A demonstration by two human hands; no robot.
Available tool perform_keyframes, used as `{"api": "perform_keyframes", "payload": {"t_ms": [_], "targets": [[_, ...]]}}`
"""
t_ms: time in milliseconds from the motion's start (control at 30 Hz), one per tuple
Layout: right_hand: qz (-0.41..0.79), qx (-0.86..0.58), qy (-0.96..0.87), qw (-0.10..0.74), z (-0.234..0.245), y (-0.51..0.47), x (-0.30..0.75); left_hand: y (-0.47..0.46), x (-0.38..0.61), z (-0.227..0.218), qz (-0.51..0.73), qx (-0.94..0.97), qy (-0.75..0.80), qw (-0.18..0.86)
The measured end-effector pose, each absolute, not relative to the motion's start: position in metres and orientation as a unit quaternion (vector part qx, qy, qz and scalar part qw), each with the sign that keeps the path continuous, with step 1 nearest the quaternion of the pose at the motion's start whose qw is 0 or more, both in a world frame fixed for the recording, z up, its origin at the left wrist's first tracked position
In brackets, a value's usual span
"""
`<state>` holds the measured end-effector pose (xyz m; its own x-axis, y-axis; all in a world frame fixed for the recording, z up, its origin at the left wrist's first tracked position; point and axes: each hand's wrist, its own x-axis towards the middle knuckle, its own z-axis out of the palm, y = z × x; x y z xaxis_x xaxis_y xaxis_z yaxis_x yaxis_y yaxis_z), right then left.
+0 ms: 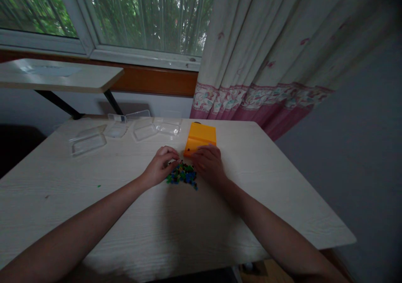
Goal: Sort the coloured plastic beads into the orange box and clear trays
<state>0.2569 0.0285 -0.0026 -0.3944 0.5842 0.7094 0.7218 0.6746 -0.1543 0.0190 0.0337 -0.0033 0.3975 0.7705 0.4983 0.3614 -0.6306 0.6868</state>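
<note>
A heap of tiny green, blue, dark and yellowish pieces (185,176) lies on the pale wooden table (132,224). At its upper left is my left hand (161,165), its thumb and index fingertips close together in a pinch; whatever is between them is too small to make out. My right hand (210,162) reaches over the heap's right side and overlaps the front of an orange-yellow tray (202,131). Its fingers look loosely stretched toward the left, with nothing visible in them. One small dark piece (189,150) shows at the tray's lower left.
Several clear plastic boxes (89,145) stand along the back left, some with lids up. A stray green piece (99,186) lies at left. A raised shelf (94,80) overhangs the back left corner. Behind are a window and a curtain (248,94); a wall borders the right.
</note>
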Motion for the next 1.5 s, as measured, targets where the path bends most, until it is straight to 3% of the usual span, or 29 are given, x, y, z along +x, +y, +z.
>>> {"api": "perform_keyframes", "payload": {"t_ms": [133,733,1100,1500], "targets": [[-0.092,-0.345,-0.864,0.354,-0.004,0.019,0.245,0.034,0.019,-0.005,0.416,0.803,0.352,0.242],[-0.066,-0.342,-0.862,0.368,-0.004,0.019,0.244,0.034,0.019,-0.003,0.369,0.842,0.336,0.206],[-0.021,-0.509,-0.739,0.442,-0.007,0.042,0.266,0.031,0.018,0.001,0.337,0.85,0.361,0.182],[-0.011,-0.559,-0.715,0.42,-0.012,0.047,0.266,0.029,0.02,0.0,0.305,0.871,0.358,0.141]]}}
